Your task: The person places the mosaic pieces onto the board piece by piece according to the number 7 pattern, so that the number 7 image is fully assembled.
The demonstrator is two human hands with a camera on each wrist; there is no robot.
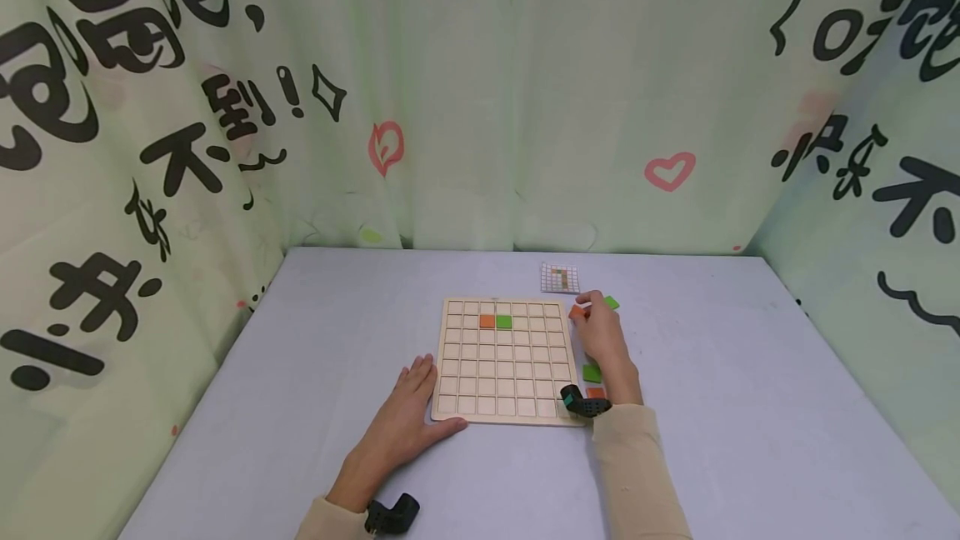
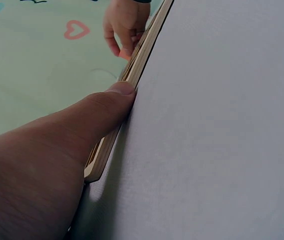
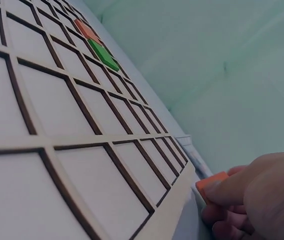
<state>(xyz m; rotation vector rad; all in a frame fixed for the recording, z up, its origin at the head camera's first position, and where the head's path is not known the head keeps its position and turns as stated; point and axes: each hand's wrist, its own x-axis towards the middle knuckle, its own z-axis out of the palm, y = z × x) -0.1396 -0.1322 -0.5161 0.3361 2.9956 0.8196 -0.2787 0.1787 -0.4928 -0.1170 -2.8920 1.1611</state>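
A wooden grid board (image 1: 501, 417) lies flat on the table, its square cells framed by thin strips. Side by side in its second row sit an orange tile (image 1: 487, 321) and a green tile (image 1: 504, 322). My left hand (image 1: 405, 415) rests at the board's lower left corner, fingers straight along the left side and thumb on the near edge. Just past the board's right edge, my right hand (image 1: 602, 336) pinches an orange square tile (image 3: 211, 185) between thumb and fingers. In the left wrist view, the left thumb (image 2: 106, 107) touches the board's rim.
Beside the board's right edge lie a green tile (image 1: 592, 373), an orange tile (image 1: 596, 392) partly behind the wrist camera, and another green tile (image 1: 611, 302). A small printed pattern card (image 1: 559, 278) lies behind the board. Curtains (image 1: 480, 107) surround the white table (image 1: 750, 407).
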